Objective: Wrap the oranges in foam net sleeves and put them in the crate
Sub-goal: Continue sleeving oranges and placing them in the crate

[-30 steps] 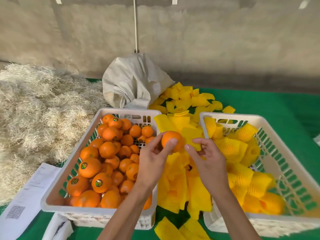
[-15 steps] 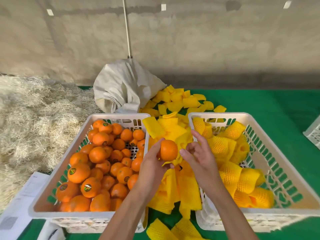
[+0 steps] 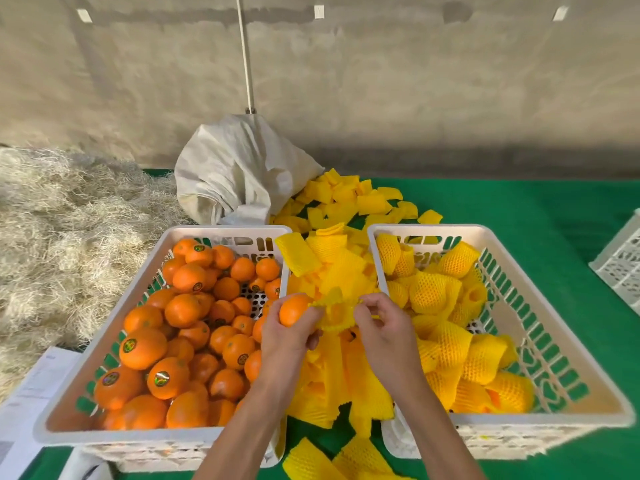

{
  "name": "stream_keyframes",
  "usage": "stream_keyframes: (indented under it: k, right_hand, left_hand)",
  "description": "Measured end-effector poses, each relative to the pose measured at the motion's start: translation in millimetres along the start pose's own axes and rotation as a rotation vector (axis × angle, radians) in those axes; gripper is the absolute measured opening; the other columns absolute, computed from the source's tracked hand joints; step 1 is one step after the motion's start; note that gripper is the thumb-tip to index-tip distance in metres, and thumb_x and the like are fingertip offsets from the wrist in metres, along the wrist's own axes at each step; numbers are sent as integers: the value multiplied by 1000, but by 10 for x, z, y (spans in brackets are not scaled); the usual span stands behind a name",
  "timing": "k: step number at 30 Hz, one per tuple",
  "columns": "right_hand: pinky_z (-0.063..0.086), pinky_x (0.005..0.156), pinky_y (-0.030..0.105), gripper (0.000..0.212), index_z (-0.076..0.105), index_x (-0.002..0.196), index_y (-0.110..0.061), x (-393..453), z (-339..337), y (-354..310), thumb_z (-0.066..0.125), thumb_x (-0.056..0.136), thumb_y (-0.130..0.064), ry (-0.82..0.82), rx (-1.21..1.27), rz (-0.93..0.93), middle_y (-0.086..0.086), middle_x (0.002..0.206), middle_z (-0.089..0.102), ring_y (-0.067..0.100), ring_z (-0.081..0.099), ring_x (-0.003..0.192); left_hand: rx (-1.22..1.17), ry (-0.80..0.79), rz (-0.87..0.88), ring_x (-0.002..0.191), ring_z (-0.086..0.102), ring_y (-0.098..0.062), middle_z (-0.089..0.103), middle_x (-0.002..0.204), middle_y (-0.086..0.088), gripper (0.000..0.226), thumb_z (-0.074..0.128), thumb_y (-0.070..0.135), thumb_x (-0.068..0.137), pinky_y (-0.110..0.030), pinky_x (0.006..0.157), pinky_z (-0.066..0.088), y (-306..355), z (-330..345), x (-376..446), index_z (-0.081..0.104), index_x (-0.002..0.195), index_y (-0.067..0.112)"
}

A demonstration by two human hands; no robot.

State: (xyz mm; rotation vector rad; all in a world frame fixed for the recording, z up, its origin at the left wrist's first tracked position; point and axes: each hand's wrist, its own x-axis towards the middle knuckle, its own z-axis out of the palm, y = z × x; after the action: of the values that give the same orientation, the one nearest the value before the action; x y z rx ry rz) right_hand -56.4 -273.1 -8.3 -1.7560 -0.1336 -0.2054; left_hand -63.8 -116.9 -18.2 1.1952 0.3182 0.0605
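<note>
My left hand (image 3: 289, 336) grips a bare orange (image 3: 292, 309) between the two crates. A yellow foam net sleeve (image 3: 334, 311) is stretched open right beside the orange, pinched at one edge by my left fingers and at the other by my right hand (image 3: 379, 329). The left white crate (image 3: 157, 268) is full of bare oranges (image 3: 183, 310), some with stickers. The right white crate (image 3: 595, 382) holds several oranges wrapped in yellow sleeves (image 3: 446, 341). Loose flat sleeves (image 3: 341, 261) are heaped between the crates.
A white sack (image 3: 235, 171) stands behind the crates, with more sleeves (image 3: 349, 199) spilling from it onto the green cloth (image 3: 519, 209). Straw (image 3: 62, 233) is piled at the left. Papers (image 3: 31, 393) lie at the lower left. Another white crate (image 3: 623, 265) pokes in at the right edge.
Both hands dropped lower between the crates. My right hand took hold of a sleeve, and both hands now stretch it open next to the orange.
</note>
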Motion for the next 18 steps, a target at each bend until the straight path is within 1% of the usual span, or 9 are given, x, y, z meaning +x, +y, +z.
stream_keyframes:
  k: [2, 4, 6, 9, 10, 12, 14, 16, 18]
  right_hand:
    - [51, 69, 19, 18, 66, 90, -26, -8, 6, 1, 55, 104, -27, 27, 81, 100, 0, 83, 67, 11, 65, 79]
    - [59, 80, 27, 18, 69, 104, -16, -3, 21, -2, 53, 105, -25, 37, 320, 256, 3, 97, 74, 17, 73, 97]
    - [61, 82, 32, 21, 66, 119, -8, 12, 52, 6, 55, 104, -19, 78, 662, 425, 8, 112, 76, 22, 72, 108]
    - [62, 80, 38, 26, 61, 127, 0, 39, 77, -6, 54, 103, -7, 101, 1025, 600, 17, 121, 72, 29, 70, 113]
    - [63, 77, 38, 27, 61, 128, 0, 49, 83, -13, 52, 103, -4, 87, 1074, 644, 18, 121, 72, 28, 71, 109]
    - [63, 72, 36, 28, 60, 128, 3, 69, 96, -22, 49, 103, -1, 47, 1140, 720, 21, 120, 71, 26, 75, 97]
    - [63, 69, 35, 28, 59, 128, 4, 76, 100, -3, 48, 103, -1, 27, 1187, 766, 23, 115, 72, 26, 75, 88]
    - [63, 70, 35, 31, 58, 131, 4, 50, 84, 10, 50, 102, -3, 10, 1196, 757, 22, 113, 72, 27, 75, 88]
    - [62, 75, 34, 40, 57, 135, 1, 3, 59, 23, 57, 96, -8, -37, 1139, 671, 20, 122, 70, 27, 73, 97]
  left_hand:
    - [65, 23, -2, 64, 61, -25, 67, 73, 5, 53, 87, 34, 64, -34, 59, 52, 3, -48, 41, 66, 112, 26]
    - [78, 15, -16, 65, 62, -26, 68, 75, 4, 50, 86, 31, 67, -35, 62, 54, 11, -70, 75, 66, 111, 24]
    - [86, 22, -13, 69, 65, -27, 69, 88, -4, 48, 87, 27, 70, -40, 66, 59, 24, -79, 98, 66, 112, 23]
    - [54, 19, -36, 93, 72, -34, 67, 114, -13, 39, 83, 11, 84, -48, 79, 64, 17, -98, 134, 66, 118, 16]
    - [-27, -15, -83, 97, 72, -33, 68, 117, -14, 35, 80, 7, 87, -47, 81, 64, 28, -98, 136, 66, 119, 12]
    - [-238, -125, -218, 94, 74, -25, 72, 116, -15, 30, 76, 6, 86, -38, 78, 63, 78, -87, 120, 67, 115, 8]
    - [-433, -197, -369, 91, 74, -22, 74, 118, -14, 37, 77, 9, 79, -34, 78, 64, 123, -79, 100, 67, 116, 8]
    - [-539, -206, -447, 95, 74, -26, 72, 126, -17, 48, 78, 10, 77, -37, 87, 62, 128, -95, 114, 65, 123, 7]
    - [-562, -212, -470, 93, 74, -28, 72, 123, -19, 50, 78, 12, 76, -40, 90, 60, 120, -107, 115, 63, 124, 8]
